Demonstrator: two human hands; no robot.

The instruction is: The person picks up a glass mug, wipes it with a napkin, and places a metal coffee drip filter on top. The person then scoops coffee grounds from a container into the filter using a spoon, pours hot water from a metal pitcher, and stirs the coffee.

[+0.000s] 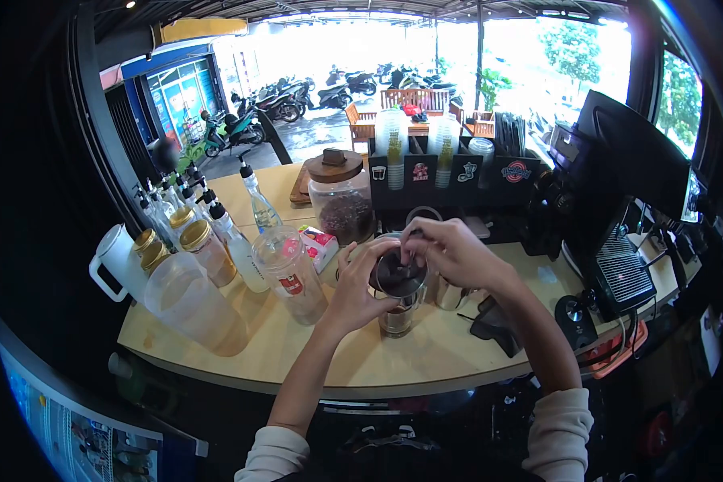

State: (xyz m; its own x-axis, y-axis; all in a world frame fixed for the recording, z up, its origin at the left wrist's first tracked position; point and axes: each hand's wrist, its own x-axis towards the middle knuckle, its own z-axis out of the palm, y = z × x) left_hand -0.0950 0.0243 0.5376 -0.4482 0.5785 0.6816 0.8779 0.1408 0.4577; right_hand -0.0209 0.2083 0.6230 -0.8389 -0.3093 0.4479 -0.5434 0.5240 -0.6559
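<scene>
At the middle of the counter my left hand (pixel 355 287) curls around a dark, round-mouthed strainer or cup (pixel 402 277); its exact kind is hard to tell. Directly below it is a clear glass (pixel 396 323) with a little brown liquid inside. My right hand (pixel 456 251) reaches over the dark mouth from the right, fingers pinched together and pointing down into it. Whatever those fingers hold is too small and hidden to name. A metal pitcher (pixel 450 296) stands just right of the glass, partly behind my right forearm.
Left on the counter (pixel 361 361) are a clear plastic jug (pixel 193 301), a tall plastic cup (pixel 289 277), gold-lidded jars (pixel 205 245) and pump bottles. A wooden-lidded bean jar (pixel 341 201) and black cup holder (pixel 418 181) line the back. An espresso machine (pixel 614 265) is right.
</scene>
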